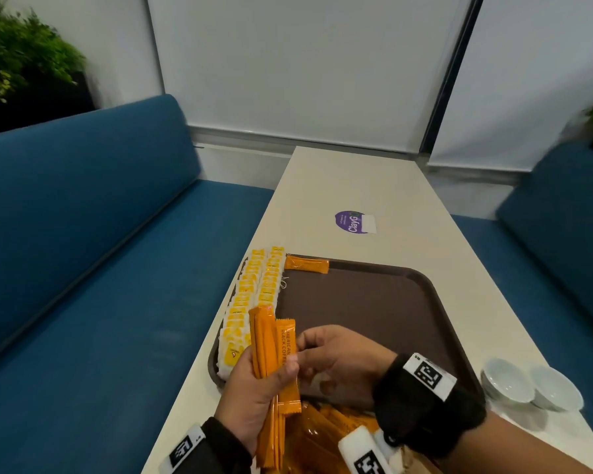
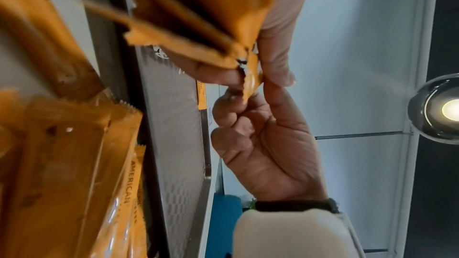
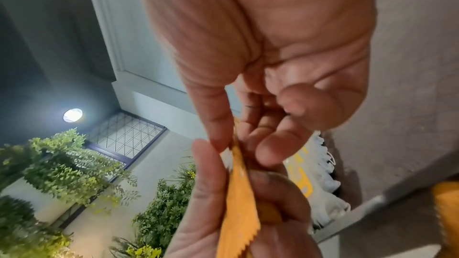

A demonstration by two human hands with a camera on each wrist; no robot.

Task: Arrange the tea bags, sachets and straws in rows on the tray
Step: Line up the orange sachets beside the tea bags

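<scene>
The left hand (image 1: 254, 381) grips a bundle of sachets (image 1: 267, 357) upright; the right hand (image 1: 336, 360), beside it, pinches one sachet's edge.

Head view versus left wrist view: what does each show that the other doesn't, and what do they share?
Only the head view shows the two rows of yellow tea bags along the tray's left side, the two white bowls on the table and the blue benches.

Only the left wrist view shows the ceiling lamp and the right hand's palm side.

Both show the left hand gripping a bundle of orange sachets, the right hand pinching one sachet's end, the brown tray and the lone sachet on it.
</scene>
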